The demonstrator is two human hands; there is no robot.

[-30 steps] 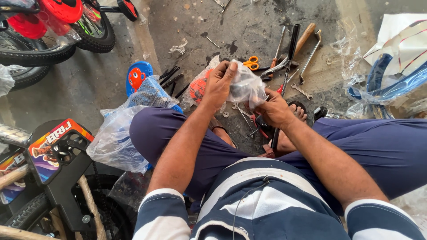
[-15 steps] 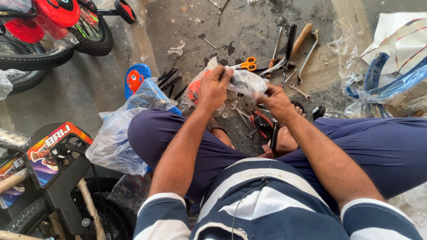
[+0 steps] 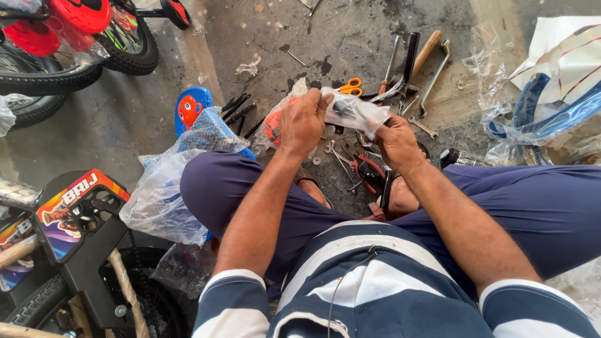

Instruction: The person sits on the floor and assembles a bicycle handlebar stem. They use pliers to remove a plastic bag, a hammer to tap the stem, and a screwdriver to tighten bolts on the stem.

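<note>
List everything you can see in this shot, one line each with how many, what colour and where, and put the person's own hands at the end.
small plastic bag: one, clear, dark small parts inside, held in both hands at centre
scissors: one pair, orange handles, on the floor just behind the bag
hand tools: several, metal, one with a wooden handle, spread on the floor at upper right
large plastic bag: one, clear with blue showing through, beside the left knee
children's bicycles: at least two, red and black, upper left corner
bicycle frame plate: one, orange and black, lower left
wrapped blue parts: a few, in clear plastic, right edge
concrete floor: grey, stained
left hand: gripping the bag's left end
right hand: gripping its right end
</note>
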